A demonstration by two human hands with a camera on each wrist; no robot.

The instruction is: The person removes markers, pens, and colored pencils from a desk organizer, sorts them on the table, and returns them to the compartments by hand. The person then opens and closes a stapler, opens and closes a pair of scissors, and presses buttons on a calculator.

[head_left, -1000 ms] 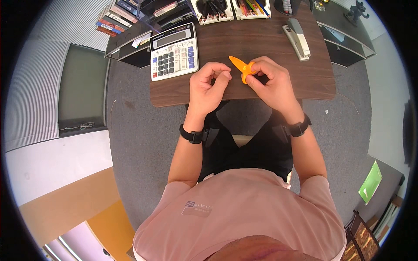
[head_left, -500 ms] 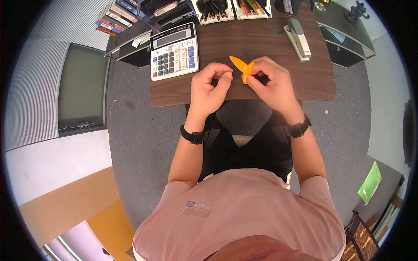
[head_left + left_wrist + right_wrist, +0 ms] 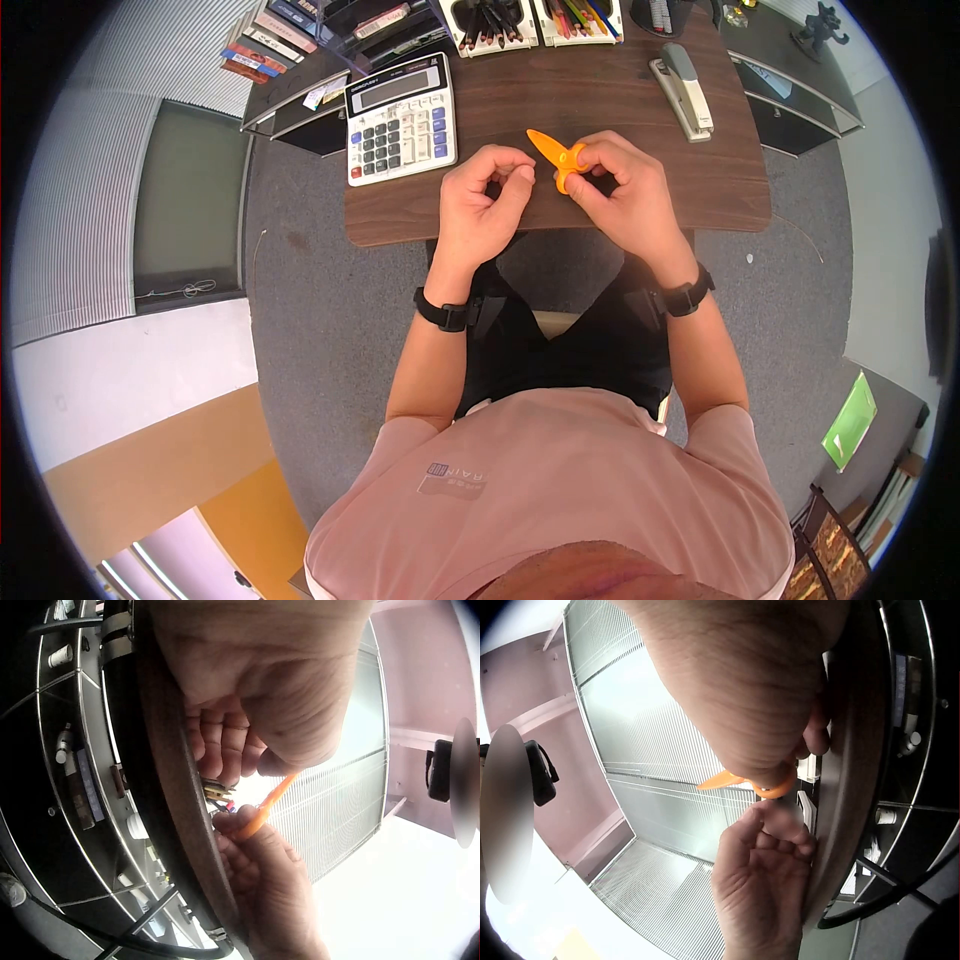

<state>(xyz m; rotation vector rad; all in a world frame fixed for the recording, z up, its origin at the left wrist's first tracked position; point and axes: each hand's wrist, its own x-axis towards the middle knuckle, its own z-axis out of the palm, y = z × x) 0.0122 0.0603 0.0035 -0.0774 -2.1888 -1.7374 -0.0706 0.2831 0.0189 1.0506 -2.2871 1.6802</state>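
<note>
Small orange scissors (image 3: 549, 148) are in my right hand (image 3: 632, 192), thumb and fingers gripping the finger loops over the front part of the desk. Their blades lie together, pointing up and left in the head view. My left hand (image 3: 482, 208) is a short way left of the scissors, fingers loosely bent, thumb tip close to the index fingertip, with nothing visible between them. In the right wrist view, the orange scissors (image 3: 721, 780) stick out beyond my right hand, and the left hand (image 3: 761, 889) faces them. The left wrist view shows the scissors (image 3: 259, 821) held between thumb and finger.
A white calculator (image 3: 400, 130) lies on the brown desk (image 3: 570, 90) left of my hands. To the right is a grey and white stapler (image 3: 684, 92). White trays of pens (image 3: 490, 30) and colored pencils (image 3: 580, 25) stand at the back, beside a dark organizer (image 3: 375, 30).
My left hand has shifted very slightly to the right, toward the scissors. The right hand and scissors have stayed practically still.
</note>
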